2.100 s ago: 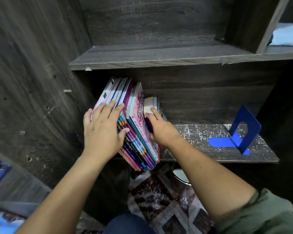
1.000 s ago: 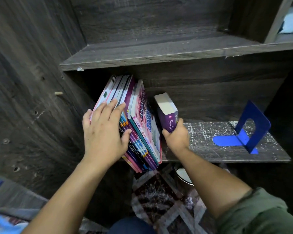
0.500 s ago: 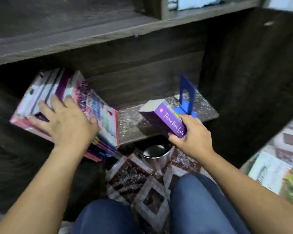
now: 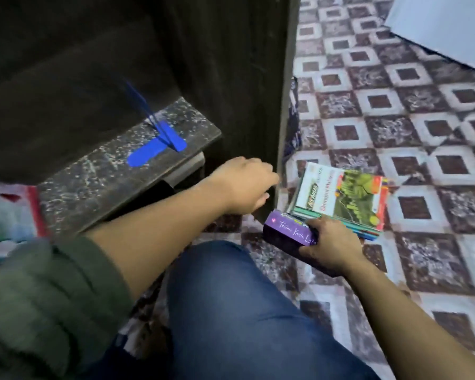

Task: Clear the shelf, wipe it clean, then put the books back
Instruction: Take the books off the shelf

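- Head view, right side: the right hand (image 4: 330, 246) grips a purple book (image 4: 287, 235) low over the patterned floor (image 4: 422, 111). The fingers wrap the end nearest the person, the thumb lying on the spine with its white handwritten title; the rest of the book sticks out to the left of the hand.
- Head view, right side: the purple book's far edge meets the near-left corner of a pile of books (image 4: 340, 200) lying flat on the floor, topped by a green-and-white cover. Whether it rests on the floor or hangs just above cannot be told.
- Head view, centre: the left hand (image 4: 244, 185) reaches across the body, fingers curled loosely inward and holding nothing, beside the dark upright side panel (image 4: 258, 78) of the bookcase. Whether it touches the panel cannot be told.
- Head view, left: the shelf (image 4: 99, 182), its top speckled with white marks, carries a blue bookend (image 4: 155, 144) standing upright near its right end, well apart from both hands.
- Head view, far left edge: a blurred red-edged cover (image 4: 11, 215) shows beside the shelf.
- Head view, bottom: a green sleeve (image 4: 39, 297) and a knee in blue jeans (image 4: 244, 311).
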{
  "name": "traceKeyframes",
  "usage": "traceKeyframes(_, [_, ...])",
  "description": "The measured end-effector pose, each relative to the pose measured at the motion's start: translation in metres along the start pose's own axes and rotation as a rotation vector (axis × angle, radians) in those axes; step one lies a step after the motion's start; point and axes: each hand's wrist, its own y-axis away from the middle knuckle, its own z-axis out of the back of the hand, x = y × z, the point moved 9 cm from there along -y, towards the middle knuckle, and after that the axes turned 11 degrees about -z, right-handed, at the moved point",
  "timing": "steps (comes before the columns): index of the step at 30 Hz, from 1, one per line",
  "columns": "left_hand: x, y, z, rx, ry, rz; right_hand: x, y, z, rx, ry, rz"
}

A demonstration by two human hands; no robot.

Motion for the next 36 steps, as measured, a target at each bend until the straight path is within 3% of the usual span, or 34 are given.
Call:
traceKeyframes(4, [-0.04, -0.068, -0.011, 0.04, -0.449, -0.311, -0.045, -0.014, -0.004, -0.062, 0.078, -0.108])
traceKeyframes(7, [-0.027, -0.107, -0.027, 0.226, -0.629, -0.215, -0.069, -0.028, 0.003, -0.118, 0.039, -0.195])
traceKeyframes(11, [0.002, -0.12, -0.047, 0.518, -0.682, 0.017, -0.087, -0.049, 0.018, -0.186, 0.045, -0.259])
traceKeyframes(18, [-0.001, -0.132, -0.07, 0.624, -0.511, 0.031, -0.092, -0.102, 0.035, -0.383, -0.003, -0.212])
traceKeyframes(23, [0.006, -0.141, -0.082, 0.635, -0.447, 0.091, -0.099, -0.156, 0.017, -0.592, 0.123, -0.1])
traceKeyframes(26, [0.005, -0.142, -0.087, 0.628, -0.469, 0.063, -0.114, -0.182, -0.007, -0.496, 0.222, -0.095])
traceKeyframes(30, [0.007, -0.147, -0.092, 0.609, -0.444, 0.067, -0.138, -0.193, -0.06, -0.165, 0.239, -0.153])
traceKeyframes(32, [0.007, -0.147, -0.093, 0.608, -0.417, 0.078, -0.143, -0.188, -0.071, -0.144, 0.108, -0.199])
traceKeyframes(36, [0.007, -0.148, -0.094, 0.571, -0.373, 0.067, -0.138, -0.185, -0.07, -0.092, 0.085, -0.223])
